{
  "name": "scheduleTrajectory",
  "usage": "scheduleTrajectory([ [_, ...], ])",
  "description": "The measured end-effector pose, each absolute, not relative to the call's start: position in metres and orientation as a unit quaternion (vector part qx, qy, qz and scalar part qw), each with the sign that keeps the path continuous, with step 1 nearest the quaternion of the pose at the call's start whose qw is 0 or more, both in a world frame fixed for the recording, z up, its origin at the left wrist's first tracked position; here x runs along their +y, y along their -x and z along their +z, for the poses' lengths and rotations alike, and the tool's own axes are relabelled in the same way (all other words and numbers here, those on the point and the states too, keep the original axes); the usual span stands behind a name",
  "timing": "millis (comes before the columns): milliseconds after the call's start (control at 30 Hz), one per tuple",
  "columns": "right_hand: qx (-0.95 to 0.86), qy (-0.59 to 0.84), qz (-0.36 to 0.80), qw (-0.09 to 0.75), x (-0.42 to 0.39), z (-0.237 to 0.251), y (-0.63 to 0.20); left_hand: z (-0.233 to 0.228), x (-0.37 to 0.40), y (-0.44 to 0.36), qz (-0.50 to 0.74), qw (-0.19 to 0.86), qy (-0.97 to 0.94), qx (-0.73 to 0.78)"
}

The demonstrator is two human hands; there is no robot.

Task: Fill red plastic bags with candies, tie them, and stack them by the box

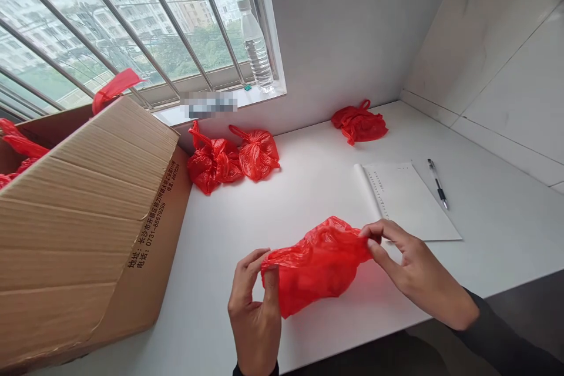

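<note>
A red plastic bag point(317, 270) stretches between my two hands just above the front of the white table point(308, 188). My left hand point(255, 305) pinches its left edge, with the thumb on the near side. At the bag's right end, my right hand point(400, 258) grips the edge between thumb and fingers. The bag's mouth is gathered along the top, and whatever is inside cannot be made out. Near the wall sit two knotted red bags, one on the left point(214, 161) and another touching it point(259, 154). A third red bag point(360, 122) lies farther right.
On the left stands a large open cardboard box point(88, 205) with red bags point(22, 147) inside. A notebook point(409, 200) lies open beyond my right hand, beside a black pen point(437, 184). A water bottle point(256, 50) stands on the sill of the barred window.
</note>
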State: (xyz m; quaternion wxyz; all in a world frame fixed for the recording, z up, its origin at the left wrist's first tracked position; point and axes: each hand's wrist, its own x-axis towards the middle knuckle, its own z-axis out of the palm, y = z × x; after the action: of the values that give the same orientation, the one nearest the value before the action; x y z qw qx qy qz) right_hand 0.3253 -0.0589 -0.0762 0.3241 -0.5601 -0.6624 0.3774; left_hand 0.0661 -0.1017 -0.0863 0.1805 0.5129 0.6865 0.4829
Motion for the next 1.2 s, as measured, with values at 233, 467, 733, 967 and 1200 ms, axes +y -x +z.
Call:
scheduleTrajectory([
  [233, -0.663, 0.539, 0.399, 0.332, -0.063, -0.072, -0.321, -0.067, -0.106, -0.084, 0.522, 0.190, -0.455, 0.696],
  [467, -0.643, 0.571, 0.348, 0.374, -0.063, -0.061, -0.331, -0.052, -0.110, -0.077, 0.517, 0.363, -0.337, 0.698],
  [733, -0.647, 0.574, 0.305, 0.398, -0.071, -0.062, -0.339, -0.044, -0.116, -0.080, 0.489, 0.400, -0.382, 0.675],
  [967, -0.690, 0.554, 0.244, 0.397, -0.076, -0.033, -0.335, -0.035, -0.104, -0.099, 0.523, 0.351, -0.399, 0.667],
  [1200, -0.641, 0.598, 0.261, 0.404, -0.080, -0.008, -0.328, -0.028, -0.098, -0.081, 0.507, 0.267, -0.427, 0.700],
])
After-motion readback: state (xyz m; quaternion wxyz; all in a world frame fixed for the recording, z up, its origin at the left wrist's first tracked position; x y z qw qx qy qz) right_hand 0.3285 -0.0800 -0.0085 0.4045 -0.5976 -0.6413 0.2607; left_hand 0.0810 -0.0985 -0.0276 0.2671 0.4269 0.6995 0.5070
